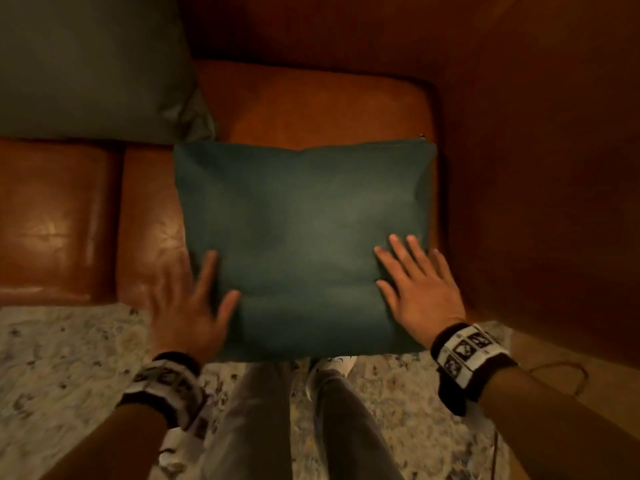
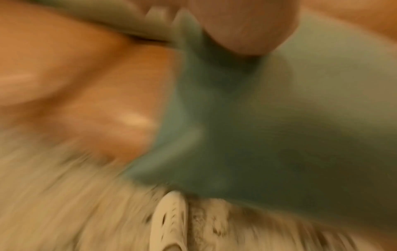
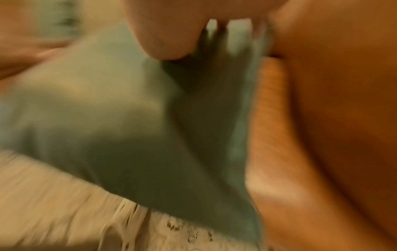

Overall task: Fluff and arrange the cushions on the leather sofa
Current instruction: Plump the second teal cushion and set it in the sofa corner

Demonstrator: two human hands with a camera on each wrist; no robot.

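The square teal fabric cushion point(image 1: 301, 244) lies flat on the tan leather sofa seat point(image 1: 311, 105), its near edge overhanging the seat's front edge. To plump it well, clap both flanks inward evenly. The left hand point(image 1: 188, 306) and right hand point(image 1: 420, 292) are spread-fingered, gripping nothing, bracketing its near corners.

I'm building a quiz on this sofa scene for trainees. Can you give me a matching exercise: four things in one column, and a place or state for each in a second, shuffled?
Things
1. teal cushion
2. grey-green cushion
3. left hand
4. right hand

Places or states
A. open, at the flat cushion's left edge
B. propped at the sofa's back, upper left
C. lying flat on the sofa seat
D. open, fingers spread on the flat cushion's right side

Pairs: 1-C, 2-B, 3-A, 4-D
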